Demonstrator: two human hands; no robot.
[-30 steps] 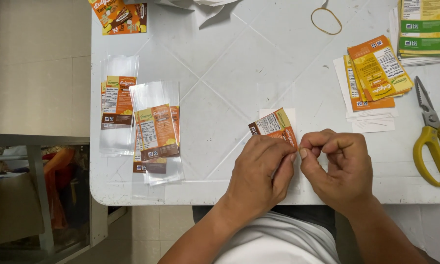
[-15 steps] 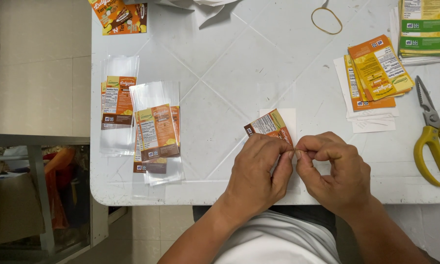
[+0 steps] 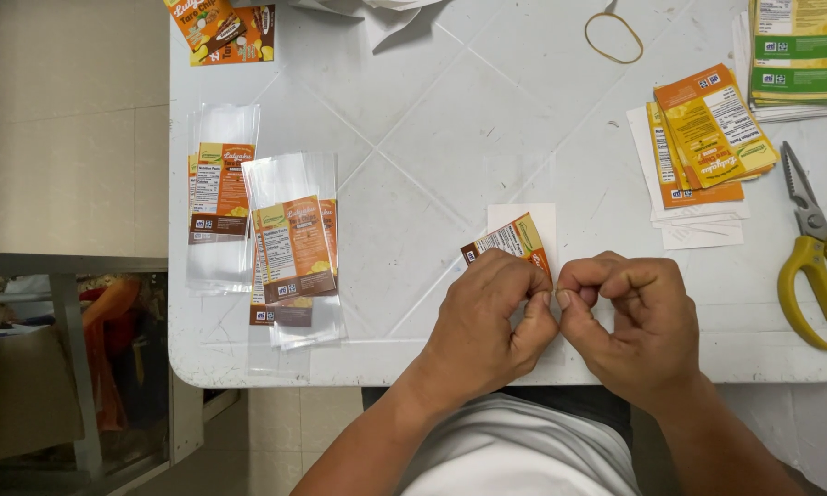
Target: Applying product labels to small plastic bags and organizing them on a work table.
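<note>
- Hidden: the lower end of the label (image 3: 514, 241) sits behind the left hand (image 3: 487, 317); only its upper part shows. The exact pinch point between the two hands is too small to resolve.
- Cut off: the green stack (image 3: 796, 55) at top right and the orange packets (image 3: 222, 28) at top left both run out of view.
- Left hand: fingers curled, thumb and fingertips pinching the label's lower right edge. Right hand (image 3: 629, 317): fingers curled in, thumb and forefinger pinched at the same edge, touching the left hand.
- Label location: near the table (image 3: 413, 119) front edge, centre, lying over a white backing slip (image 3: 528, 217).
- Materials: label is glossy printed paper, orange and yellow, rectangular. Table is white moulded plastic with diagonal grooves. Clear bags (image 3: 257, 239) on the left are thin film with labels on them. Scissors (image 3: 817, 253) have steel blades and yellow handles. Rubber band (image 3: 613, 38) forms a thin tan loop.
- Orientation: label's long axis runs diagonally, upper-left corner pointing away and left, lower end toward the hands.
- A loose orange stack (image 3: 707, 138) lies fanned on white slips, right of centre.
</note>
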